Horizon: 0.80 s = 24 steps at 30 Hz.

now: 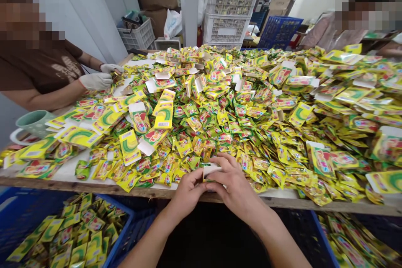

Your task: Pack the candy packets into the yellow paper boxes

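Between my two hands, at the table's front edge, is a small carton with its pale inner side showing. My left hand grips its left end, with thumb and fingers closed. Wrapped over the right end is my right hand, its fingers bent around the carton. Much of the carton is hidden by my fingers. Just beyond my hands lies a heap of small yellow and green sachets. Flat yellow cartons, some with white flaps open, lie on and around the heap.
A person in gloves works at the left; another person is at the far right. A green mug stands on the left. Blue crates with filled cartons sit below the table edge. White crates are stacked behind.
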### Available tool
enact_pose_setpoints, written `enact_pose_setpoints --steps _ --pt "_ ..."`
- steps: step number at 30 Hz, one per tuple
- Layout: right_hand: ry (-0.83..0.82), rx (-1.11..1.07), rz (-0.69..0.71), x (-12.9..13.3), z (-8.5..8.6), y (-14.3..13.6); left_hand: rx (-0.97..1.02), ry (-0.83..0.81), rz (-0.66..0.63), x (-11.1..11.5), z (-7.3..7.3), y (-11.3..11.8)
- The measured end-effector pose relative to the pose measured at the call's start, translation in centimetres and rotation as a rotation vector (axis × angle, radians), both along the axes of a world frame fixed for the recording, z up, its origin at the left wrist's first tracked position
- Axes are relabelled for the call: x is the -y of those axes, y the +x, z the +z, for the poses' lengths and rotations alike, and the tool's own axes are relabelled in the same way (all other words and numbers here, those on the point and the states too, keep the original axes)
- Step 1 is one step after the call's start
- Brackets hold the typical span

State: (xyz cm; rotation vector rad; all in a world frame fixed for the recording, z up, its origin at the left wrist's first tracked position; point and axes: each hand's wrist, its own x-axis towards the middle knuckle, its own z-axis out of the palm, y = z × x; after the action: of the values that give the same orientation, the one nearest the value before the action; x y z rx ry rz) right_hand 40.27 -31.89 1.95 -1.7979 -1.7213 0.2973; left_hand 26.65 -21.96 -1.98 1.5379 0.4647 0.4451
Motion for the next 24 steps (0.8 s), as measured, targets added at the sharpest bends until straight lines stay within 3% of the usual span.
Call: enact_pose_setpoints --steps 2,5,7,10,13,16,24 --pt "0.066 -0.131 -0.041 0.4 -0.3 0.3 0.003 0.001 -0.001 0.0 -0.1 -0.1" --pt "0.186 -0.534 -0.288 1.2 -1.2 0.3 -0.027 -0.053 -0.005 -0.2 0.3 -0.4" --pt "0.122 -0.842 -0.371 1.5 -1.9 0.0 -0.044 -0.129 -0.019 -0.3 0.8 -0.6" --pt "-0.055 -1.1 -0.313 1.3 -2.5 -0.6 -0.037 -0.269 -0.035 -0.4 1.4 -0.4" --pt "0.007 -1.003 -0.316 0.5 -2.4 -0.7 -0.009 -0.307 0.115 -0.4 1.4 0.1" --pt "0.103 -0.928 -0.275 -0.2 -1.9 -0.4 0.05 -0.199 0.273 -0.4 0.8 0.4" --pt "0.11 -0.991 -0.355 -0.3 -2.2 -0.2 0.095 0.083 0.292 -0.1 0.2 0.7"
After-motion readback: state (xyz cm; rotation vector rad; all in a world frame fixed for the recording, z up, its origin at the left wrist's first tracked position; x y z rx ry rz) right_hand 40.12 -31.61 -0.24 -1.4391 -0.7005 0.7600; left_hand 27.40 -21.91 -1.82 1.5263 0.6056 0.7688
